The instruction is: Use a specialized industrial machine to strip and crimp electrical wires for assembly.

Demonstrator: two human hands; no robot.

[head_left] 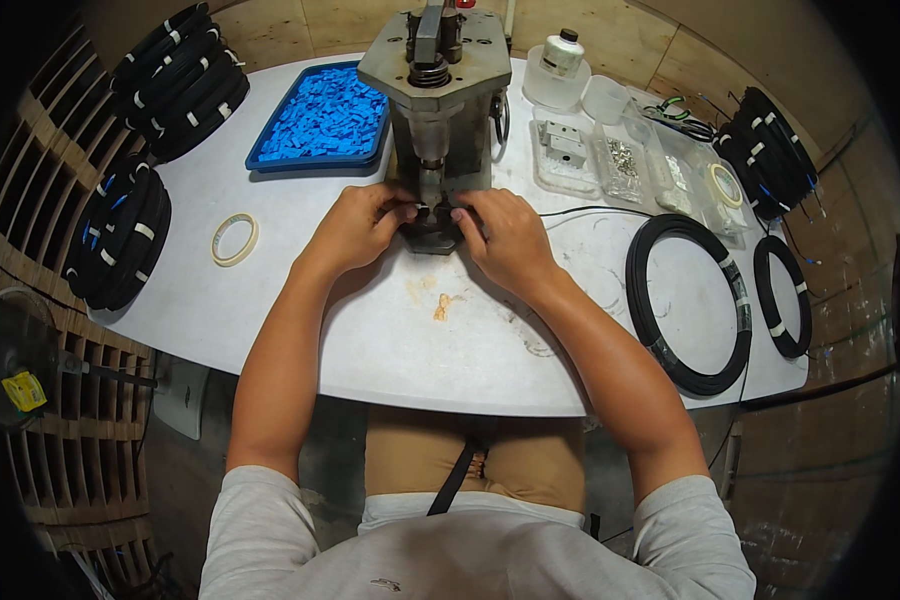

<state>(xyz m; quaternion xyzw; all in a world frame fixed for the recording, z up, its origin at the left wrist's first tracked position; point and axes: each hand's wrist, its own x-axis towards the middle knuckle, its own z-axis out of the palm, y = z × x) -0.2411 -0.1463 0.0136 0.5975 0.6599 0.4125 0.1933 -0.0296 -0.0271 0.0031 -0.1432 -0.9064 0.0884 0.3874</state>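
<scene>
Both of my hands are at the base of a metal bench press (430,80), one on each side of its lower die. My left hand (363,228) is closed, thumb and fingers pinched by the die; whatever small piece they hold is too small to make out. On the other side, my right hand (507,235) pinches close to the die with its fingertips. A thin black cable (595,209) comes out from behind that hand and runs right toward a large black cable coil (642,285). The cable's end at the die is hidden by my fingers.
A blue tray (260,165) of small blue pieces stands left of the press, near a tape roll (220,256). Cable coils (120,235) are stacked far left. At right are a white bottle (562,55), bags of small metal parts (622,168) and a smaller coil (767,290).
</scene>
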